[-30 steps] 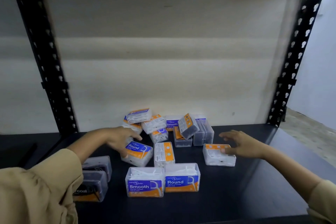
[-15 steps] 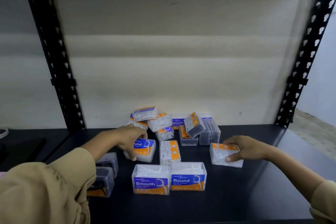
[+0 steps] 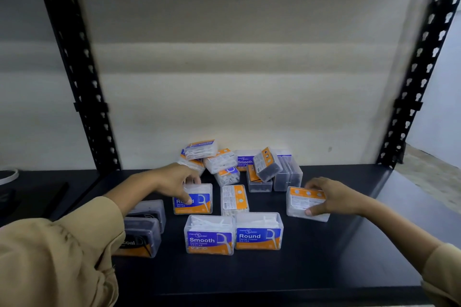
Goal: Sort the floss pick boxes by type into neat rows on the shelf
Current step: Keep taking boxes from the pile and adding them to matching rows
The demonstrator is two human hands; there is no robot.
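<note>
The shelf (image 3: 324, 257) carries all the floss pick boxes. Each is a clear plastic case with an orange-and-blue label.

Left hand (image 3: 178, 180): the fingers are curled over the top of the held Round box (image 3: 199, 200) and the thumb presses on its front label. This box is upright, left of the shelf's centre. White picks show through its top.

Right hand (image 3: 334, 198): the fingers hook over the top rear edge of the reversed box (image 3: 303, 203) and the thumb is on its lower front. This box is right of centre with its orange back label facing the camera. Its type cannot be read.

Between these two, a flat box (image 3: 234, 198) lies with its back label up.

Nearer the front edge, a Smooth box (image 3: 209, 237) and a front Round box (image 3: 258, 233) stand touching side by side, labels forward. Both are filled with white picks.

Towards the left edge, two charcoal boxes (image 3: 146, 229) sit one behind the other, with dark contents.

At the back edge, a loose pile (image 3: 219, 161) of boxes lies tilted and overlapping. A dark-filled box (image 3: 268, 164) leans on upright ones there.
</note>
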